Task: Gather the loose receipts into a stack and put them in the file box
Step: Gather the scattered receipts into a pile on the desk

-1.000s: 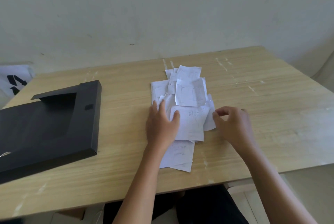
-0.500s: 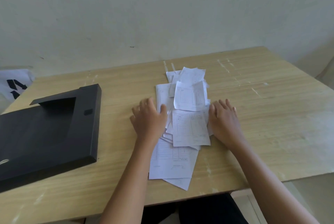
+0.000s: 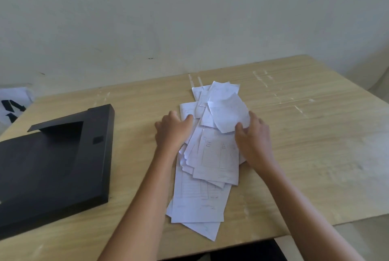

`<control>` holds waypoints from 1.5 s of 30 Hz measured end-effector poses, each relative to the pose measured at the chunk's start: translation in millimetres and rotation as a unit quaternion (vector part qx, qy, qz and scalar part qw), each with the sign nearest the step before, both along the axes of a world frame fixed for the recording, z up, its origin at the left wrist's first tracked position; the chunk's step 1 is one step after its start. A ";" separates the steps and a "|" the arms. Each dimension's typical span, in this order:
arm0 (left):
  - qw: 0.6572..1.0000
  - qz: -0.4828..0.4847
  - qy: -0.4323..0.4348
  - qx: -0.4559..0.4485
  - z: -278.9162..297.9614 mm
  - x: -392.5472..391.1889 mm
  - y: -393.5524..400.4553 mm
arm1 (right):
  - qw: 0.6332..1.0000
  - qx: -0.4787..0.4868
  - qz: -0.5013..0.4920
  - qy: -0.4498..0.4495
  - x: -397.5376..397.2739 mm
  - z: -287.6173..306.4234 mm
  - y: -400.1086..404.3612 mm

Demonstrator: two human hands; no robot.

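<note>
Head view: hands (image 3: pixel 212 134) farther up receipts (image 3: pixel 210 155) (slightly).

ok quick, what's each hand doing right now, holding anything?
Left hand: open, fingers pressing on the left edge of the receipts.
Right hand: fingers curled round a top receipt at the pile's right edge, thumb on it.
</note>
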State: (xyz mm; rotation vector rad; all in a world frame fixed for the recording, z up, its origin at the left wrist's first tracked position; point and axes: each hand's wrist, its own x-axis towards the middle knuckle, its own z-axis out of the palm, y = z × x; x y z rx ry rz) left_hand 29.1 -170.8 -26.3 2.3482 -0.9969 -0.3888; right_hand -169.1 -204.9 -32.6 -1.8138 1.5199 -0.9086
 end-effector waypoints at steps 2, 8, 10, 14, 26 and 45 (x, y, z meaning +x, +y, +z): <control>1.000 0.000 0.002 -0.011 2.0 6.7 -10.2 | 1.000 -0.003 -0.006 0.005 -3.1 1.4 -17.7; 0.996 -0.083 0.024 -0.001 6.6 -5.6 -19.8 | 0.995 -0.071 -0.013 0.073 -4.2 -2.5 -39.5; 0.996 -0.080 -0.048 -0.008 16.2 -1.0 -32.5 | 0.995 -0.089 0.022 0.047 -7.3 -2.3 -49.7; 0.992 -0.114 -0.046 -0.015 33.8 20.7 -84.9 | 0.971 -0.093 0.192 0.105 -5.4 -14.5 -58.5; 0.987 -0.153 -0.047 -0.002 23.3 49.8 -91.6 | 0.990 -0.056 0.099 0.079 -10.5 -23.5 -58.2; 0.989 -0.081 -0.097 0.077 1.7 -59.0 22.6 | 0.952 0.018 0.018 0.305 10.8 -23.2 25.8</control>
